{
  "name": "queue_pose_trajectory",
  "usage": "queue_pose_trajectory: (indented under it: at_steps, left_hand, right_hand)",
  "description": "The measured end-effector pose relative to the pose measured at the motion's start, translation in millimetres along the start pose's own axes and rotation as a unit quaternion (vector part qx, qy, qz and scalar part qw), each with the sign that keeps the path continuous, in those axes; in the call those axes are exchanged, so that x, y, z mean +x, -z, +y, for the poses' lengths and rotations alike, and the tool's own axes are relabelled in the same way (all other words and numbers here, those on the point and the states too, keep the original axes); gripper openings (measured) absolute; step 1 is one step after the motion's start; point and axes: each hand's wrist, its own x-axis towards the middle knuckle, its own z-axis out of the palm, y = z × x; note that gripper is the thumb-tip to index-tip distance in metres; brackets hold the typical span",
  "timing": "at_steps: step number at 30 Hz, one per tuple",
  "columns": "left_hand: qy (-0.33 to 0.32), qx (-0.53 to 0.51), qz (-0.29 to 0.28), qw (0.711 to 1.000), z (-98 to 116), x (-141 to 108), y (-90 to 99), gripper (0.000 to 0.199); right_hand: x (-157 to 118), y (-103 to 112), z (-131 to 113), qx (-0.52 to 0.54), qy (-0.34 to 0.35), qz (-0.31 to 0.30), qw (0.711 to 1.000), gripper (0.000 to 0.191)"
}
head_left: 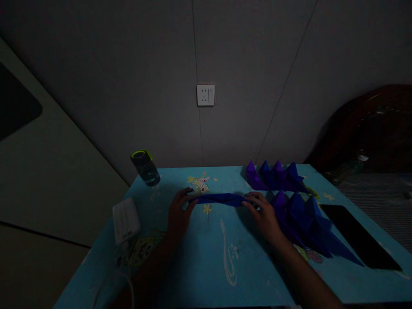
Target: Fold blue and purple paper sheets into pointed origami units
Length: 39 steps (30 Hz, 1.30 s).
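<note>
Between my two hands a long, narrow piece of folded blue paper (220,198) is stretched sideways above the table. My left hand (180,211) pinches its left end between thumb and fingers. At the opposite end, my right hand (261,211) grips the paper in the same way. Just right of my right hand stand several folded paper boats (298,214) in blue and purple, close together. Behind them is another row of purple and blue paper boats (273,177).
A water bottle (146,168) stands at the back left of the light-blue patterned table (206,257). A white power bank (126,221) with a cable (128,279) lies at the left. On the right is a flat black object (358,236). The wall holds a socket (205,95).
</note>
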Motion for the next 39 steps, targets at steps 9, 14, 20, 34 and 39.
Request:
queue_pose_trajectory:
  at_steps: [9, 14, 20, 34, 39]
  left_hand:
    - [-0.121, 0.138, 0.005, 0.983, -4.9, -3.4, 10.4, 0.02]
    - [-0.074, 0.062, -0.035, 0.995, -3.2, -5.4, 10.5, 0.023]
    - [0.042, -0.035, -0.033, 0.998, 5.1, -12.0, -1.3, 0.023]
    - [0.096, -0.101, -0.034, 0.99, 6.2, -15.2, -4.6, 0.022]
    - [0.113, -0.136, -0.018, 0.984, 13.4, -12.2, -6.2, 0.026]
  right_hand:
    - [-1.0, 3.8, -12.9, 0.084, -0.009, -0.021, 0.996, 0.024]
    - [-1.9, 5.5, -16.6, 0.089, 0.0, -0.004, 0.996, 0.022]
    - [-5.2, 6.0, -21.1, 0.083, 0.002, 0.007, 0.997, 0.024]
    - [-4.2, 1.6, -12.6, 0.094, -0.042, 0.032, 0.994, 0.024]
    - [-3.8, 1.0, -15.3, 0.121, -0.101, 0.023, 0.987, 0.028]
